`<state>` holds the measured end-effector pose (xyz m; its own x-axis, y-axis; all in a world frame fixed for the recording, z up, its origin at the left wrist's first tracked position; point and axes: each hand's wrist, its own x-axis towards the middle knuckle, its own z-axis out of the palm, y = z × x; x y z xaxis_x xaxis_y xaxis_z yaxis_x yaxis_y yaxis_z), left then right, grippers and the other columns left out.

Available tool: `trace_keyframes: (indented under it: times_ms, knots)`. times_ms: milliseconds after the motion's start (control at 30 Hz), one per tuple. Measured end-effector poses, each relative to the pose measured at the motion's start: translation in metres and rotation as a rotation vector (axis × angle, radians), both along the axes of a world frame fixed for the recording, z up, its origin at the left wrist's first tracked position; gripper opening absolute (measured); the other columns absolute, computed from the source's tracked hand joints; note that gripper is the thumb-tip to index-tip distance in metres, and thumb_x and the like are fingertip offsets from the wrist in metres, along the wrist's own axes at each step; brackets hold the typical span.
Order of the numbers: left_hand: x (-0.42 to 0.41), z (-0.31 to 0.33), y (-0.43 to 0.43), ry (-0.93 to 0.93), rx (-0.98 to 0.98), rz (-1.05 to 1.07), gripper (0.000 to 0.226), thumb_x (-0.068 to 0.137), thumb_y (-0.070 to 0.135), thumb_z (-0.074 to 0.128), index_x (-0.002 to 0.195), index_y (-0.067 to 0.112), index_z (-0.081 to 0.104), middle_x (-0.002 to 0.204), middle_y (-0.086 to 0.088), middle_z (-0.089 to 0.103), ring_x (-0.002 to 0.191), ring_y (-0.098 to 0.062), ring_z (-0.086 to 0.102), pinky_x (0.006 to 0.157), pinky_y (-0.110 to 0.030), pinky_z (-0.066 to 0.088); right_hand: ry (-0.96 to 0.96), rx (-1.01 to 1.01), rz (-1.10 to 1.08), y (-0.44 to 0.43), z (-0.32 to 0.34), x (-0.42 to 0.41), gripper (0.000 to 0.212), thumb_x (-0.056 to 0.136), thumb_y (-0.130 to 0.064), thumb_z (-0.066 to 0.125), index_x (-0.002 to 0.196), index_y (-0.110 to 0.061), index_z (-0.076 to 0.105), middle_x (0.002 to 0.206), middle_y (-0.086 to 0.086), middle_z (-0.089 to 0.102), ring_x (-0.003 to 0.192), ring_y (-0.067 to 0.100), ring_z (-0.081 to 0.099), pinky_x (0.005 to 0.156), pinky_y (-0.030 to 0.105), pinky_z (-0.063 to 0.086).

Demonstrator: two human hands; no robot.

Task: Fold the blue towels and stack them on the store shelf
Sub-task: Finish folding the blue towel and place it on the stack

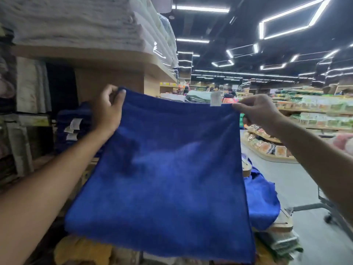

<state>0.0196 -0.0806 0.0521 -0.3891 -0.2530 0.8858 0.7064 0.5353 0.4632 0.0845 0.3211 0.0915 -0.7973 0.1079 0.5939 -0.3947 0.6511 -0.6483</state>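
Observation:
I hold a blue towel (172, 169) spread out flat in front of me, hanging from its top edge. My left hand (108, 109) pinches the top left corner and my right hand (259, 113) pinches the top right corner, beside a white tag (215, 99). Behind my left hand, a stack of folded dark blue towels (74, 127) with white tags sits on the wooden shelf (107, 81). More loose blue towels (261, 199) lie in a heap to the right, partly hidden by the held towel.
White folded towels (76, 22) fill the upper shelf. Grey and brown towels (30, 87) stand at the left. Yellow fabric (82, 251) lies below the held towel. A trolley frame (328, 207) stands in the aisle at right, with food shelves (315, 115) beyond.

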Motion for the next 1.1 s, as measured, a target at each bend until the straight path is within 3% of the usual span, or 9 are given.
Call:
trace_keyframes:
  times_ms: [100, 333, 500, 667, 767, 833, 967, 1033, 1100]
  knots:
    - [-0.025, -0.036, -0.002, -0.096, -0.013, 0.031, 0.019, 0.101, 0.033, 0.056, 0.096, 0.015, 0.059, 0.082, 0.001, 0.058, 0.075, -0.011, 0.053, 0.068, -0.033, 0.04, -0.102, -0.087, 0.013, 0.0, -0.026, -0.014, 0.011, 0.098, -0.018, 0.067, 0.089, -0.017, 0.074, 0.077, 0.011, 0.071, 0.044, 0.004, 0.06, 0.046, 0.016, 0.05]
    - [-0.066, -0.038, 0.002, -0.205, -0.006, 0.055, 0.025, 0.098, 0.041, 0.056, 0.094, 0.017, 0.06, 0.078, 0.006, 0.058, 0.076, -0.019, 0.055, 0.066, -0.031, 0.038, -0.206, -0.286, 0.04, 0.002, -0.032, -0.059, 0.01, 0.099, -0.02, 0.066, 0.097, -0.013, 0.073, 0.085, 0.013, 0.077, 0.074, 0.019, 0.077, 0.064, 0.023, 0.062]
    - [-0.106, -0.019, 0.004, -0.455, 0.092, -0.055, 0.023, 0.092, 0.043, 0.063, 0.081, 0.022, 0.062, 0.069, 0.01, 0.057, 0.076, -0.018, 0.055, 0.066, -0.03, 0.04, -0.189, -0.299, 0.01, 0.009, -0.022, -0.101, 0.008, 0.098, -0.019, 0.067, 0.093, -0.014, 0.072, 0.083, 0.013, 0.074, 0.064, 0.013, 0.075, 0.056, 0.019, 0.058]
    - [-0.136, -0.007, 0.014, -0.649, 0.341, -0.275, 0.019, 0.093, 0.031, 0.07, 0.079, 0.02, 0.062, 0.099, -0.009, 0.065, 0.091, -0.023, 0.06, 0.084, -0.04, 0.052, -0.227, -0.299, -0.048, 0.008, -0.018, -0.144, 0.009, 0.097, -0.021, 0.069, 0.094, -0.014, 0.073, 0.088, 0.009, 0.071, 0.055, 0.009, 0.067, 0.053, 0.019, 0.058]
    - [-0.147, 0.008, 0.02, -0.682, 0.42, -0.324, 0.016, 0.094, 0.026, 0.07, 0.081, 0.019, 0.063, 0.094, -0.007, 0.064, 0.079, -0.02, 0.059, 0.071, -0.028, 0.048, -0.197, -0.225, -0.08, 0.008, -0.01, -0.163, 0.013, 0.096, -0.024, 0.07, 0.088, -0.016, 0.073, 0.08, 0.009, 0.066, 0.057, 0.011, 0.061, 0.037, 0.016, 0.044]
    - [-0.154, 0.021, 0.022, -0.72, 0.436, -0.369, 0.012, 0.095, 0.026, 0.069, 0.087, 0.018, 0.064, 0.086, -0.003, 0.062, 0.083, -0.019, 0.057, 0.065, -0.025, 0.046, -0.164, -0.224, -0.063, 0.007, -0.002, -0.175, 0.014, 0.096, -0.022, 0.07, 0.091, -0.01, 0.074, 0.079, 0.008, 0.065, 0.065, 0.015, 0.061, 0.034, 0.015, 0.035]
    - [-0.163, 0.044, 0.026, -0.784, 0.474, -0.394, 0.015, 0.096, 0.032, 0.067, 0.093, 0.018, 0.062, 0.097, -0.003, 0.064, 0.085, -0.018, 0.061, 0.068, -0.025, 0.05, -0.101, -0.192, -0.108, 0.007, 0.019, -0.195, 0.016, 0.094, -0.028, 0.071, 0.101, -0.014, 0.075, 0.082, 0.001, 0.065, 0.068, 0.01, 0.057, 0.047, 0.021, 0.039]
    - [-0.165, 0.049, 0.031, -0.822, 0.513, -0.401, 0.021, 0.096, 0.035, 0.066, 0.082, 0.02, 0.06, 0.086, 0.003, 0.063, 0.068, -0.012, 0.059, 0.051, -0.019, 0.047, -0.086, -0.205, -0.111, 0.009, 0.024, -0.205, 0.019, 0.094, -0.03, 0.071, 0.103, -0.015, 0.076, 0.087, 0.0, 0.067, 0.071, 0.009, 0.057, 0.054, 0.023, 0.04]
    - [-0.165, 0.049, 0.036, -0.853, 0.528, -0.388, 0.024, 0.095, 0.037, 0.066, 0.079, 0.022, 0.058, 0.077, 0.006, 0.059, 0.063, -0.01, 0.055, 0.045, -0.02, 0.042, -0.082, -0.206, -0.116, 0.01, 0.024, -0.212, 0.02, 0.093, -0.032, 0.071, 0.104, -0.016, 0.077, 0.093, 0.001, 0.07, 0.074, 0.011, 0.057, 0.059, 0.024, 0.042]
